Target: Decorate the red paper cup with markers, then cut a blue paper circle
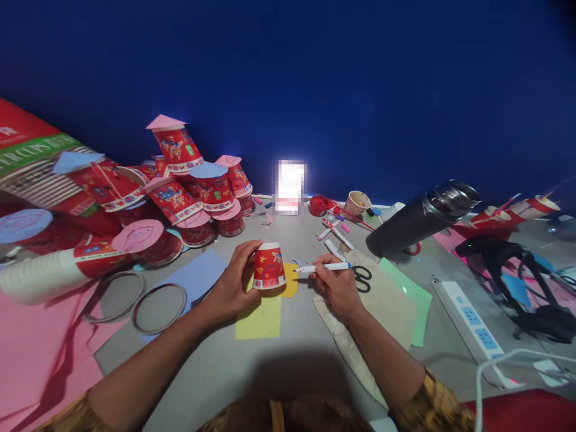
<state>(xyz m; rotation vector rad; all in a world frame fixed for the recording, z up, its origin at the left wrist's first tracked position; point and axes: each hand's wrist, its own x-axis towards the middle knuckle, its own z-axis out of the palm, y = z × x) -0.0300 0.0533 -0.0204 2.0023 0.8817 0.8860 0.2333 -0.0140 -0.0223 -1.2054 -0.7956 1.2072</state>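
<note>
My left hand (234,282) is wrapped round a red paper cup (269,267) that stands upside down on a yellow sheet of paper (263,315). My right hand (337,285) pinches a white marker with a blue end (324,267), its tip pointing left toward the cup, a little short of it. A small orange-yellow paper piece (290,281) lies between the cup and the marker tip. Black scissors (362,277) rest just right of my right hand on a beige cloth bag (387,300).
A heap of red cups topped with paper discs (189,186) fills the left back. Two metal rings (157,307) lie on a blue sheet. A black flask (418,219), loose markers (335,231), a power strip (468,321) and pink paper (40,348) surround the work spot.
</note>
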